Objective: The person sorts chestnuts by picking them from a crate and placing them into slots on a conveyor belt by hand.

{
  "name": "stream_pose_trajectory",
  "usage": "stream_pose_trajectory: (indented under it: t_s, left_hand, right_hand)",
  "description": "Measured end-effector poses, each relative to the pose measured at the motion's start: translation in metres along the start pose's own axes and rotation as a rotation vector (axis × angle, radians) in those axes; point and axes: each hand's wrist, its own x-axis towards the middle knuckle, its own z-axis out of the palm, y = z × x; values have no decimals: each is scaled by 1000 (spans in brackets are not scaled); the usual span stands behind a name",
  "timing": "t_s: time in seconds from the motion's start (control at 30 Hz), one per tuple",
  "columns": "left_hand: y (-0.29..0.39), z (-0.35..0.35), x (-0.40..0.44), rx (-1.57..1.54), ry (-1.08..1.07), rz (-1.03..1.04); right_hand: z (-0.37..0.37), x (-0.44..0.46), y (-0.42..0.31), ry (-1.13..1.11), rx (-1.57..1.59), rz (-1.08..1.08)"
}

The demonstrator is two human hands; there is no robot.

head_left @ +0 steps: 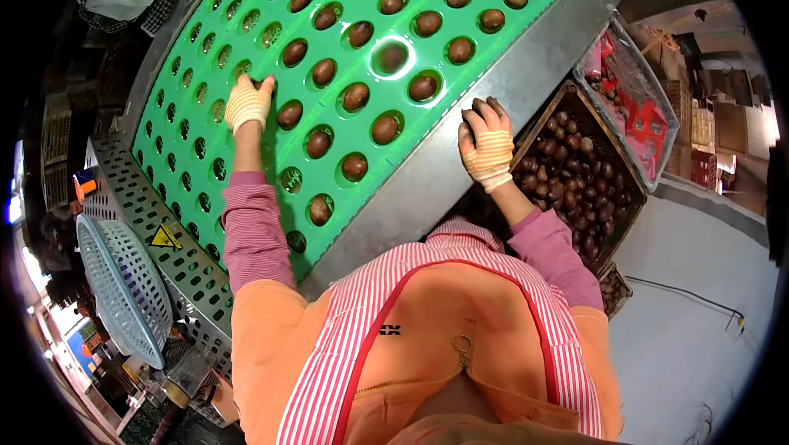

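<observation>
The step in hand looks, by judgement, like tending by touch the glossy, dark brown oval pieces (289,114) that sit in the sunken oval pockets (291,179) of the bright green, sloping panel (349,129). These pieces lie over much of the panel, mainly on the person's right of the left hand (250,102) and on toward the panel's far edge. From this pose, a next move at the pockets would seem to call for a light fingertip touch that leaves neighbouring pieces seated. The left arm, in a pink striped sleeve (256,223), stretches nearly straight over the panel's near part, with the hand angled forward above its middle rows. The thumb and a forward finger of this hand stand spread apart, the others are mostly hidden, and whether anything is pinched below them cannot be told. The right hand (486,145) rests on the flat grey metal border (427,170) just outside the panel's right edge, elbow bent, its dark-tipped fingers lightly curled and close together, the thumb slightly apart, with no piece visible in its grasp. Beyond that border, on the side away from the panel, stands a brown slatted crate (606,139) heaped with similar dark oval pieces (567,174), near the right wrist.
</observation>
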Motion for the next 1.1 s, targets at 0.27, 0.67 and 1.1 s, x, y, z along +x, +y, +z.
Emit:
stream_pose_trajectory:
  t_s: [0.27,0.67,1.1]
  left_hand:
    - [-31,40,-4,-23,86,639]
    - [146,18,-101,-404,293,846]
    - [381,81,-407,120,-840,1099]
  right_hand:
    - [-10,4,10,-146,6,10]
    - [-13,-15,28,-111,307,37]
    - [-186,-151,175,-899,-195,795]
